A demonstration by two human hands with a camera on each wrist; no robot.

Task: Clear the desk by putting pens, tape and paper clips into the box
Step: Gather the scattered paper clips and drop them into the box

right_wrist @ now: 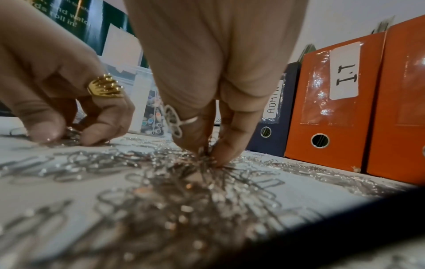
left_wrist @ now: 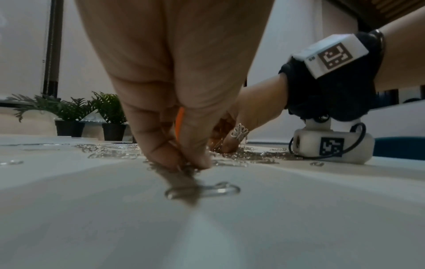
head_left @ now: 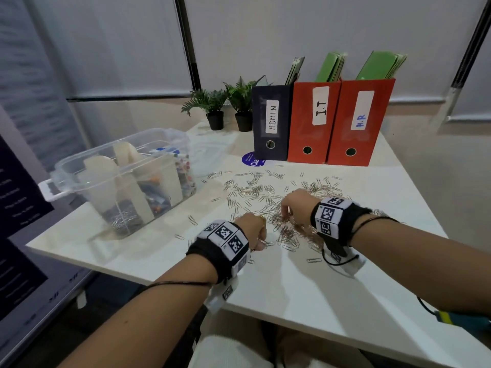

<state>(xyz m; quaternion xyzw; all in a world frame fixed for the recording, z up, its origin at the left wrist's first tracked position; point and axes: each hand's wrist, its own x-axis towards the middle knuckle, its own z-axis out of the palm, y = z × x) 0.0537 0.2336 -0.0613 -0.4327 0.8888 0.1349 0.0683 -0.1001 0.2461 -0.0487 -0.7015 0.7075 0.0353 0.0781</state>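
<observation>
Silver paper clips (head_left: 255, 193) lie scattered across the middle of the white desk (head_left: 305, 288), thickest in a heap (right_wrist: 174, 183) under my hands. My left hand (head_left: 256, 229) is down at the heap's left edge, fingertips (left_wrist: 184, 163) pinching clips off the desk. My right hand (head_left: 292, 208) digs into the heap, its fingertips (right_wrist: 207, 154) curled round a bunch of clips. The clear plastic box (head_left: 125, 179) stands at the desk's left, with cardboard dividers, pens (head_left: 183, 168) and clips (head_left: 122, 216) inside.
Three file boxes stand at the back: navy ADMIN (head_left: 271, 120), orange I.T (head_left: 313, 120), orange H.R (head_left: 358, 123). Two small potted plants (head_left: 228, 104) sit behind the clips. A blue round sticker (head_left: 251, 159) lies by the ADMIN box. The desk's front edge is near my arms.
</observation>
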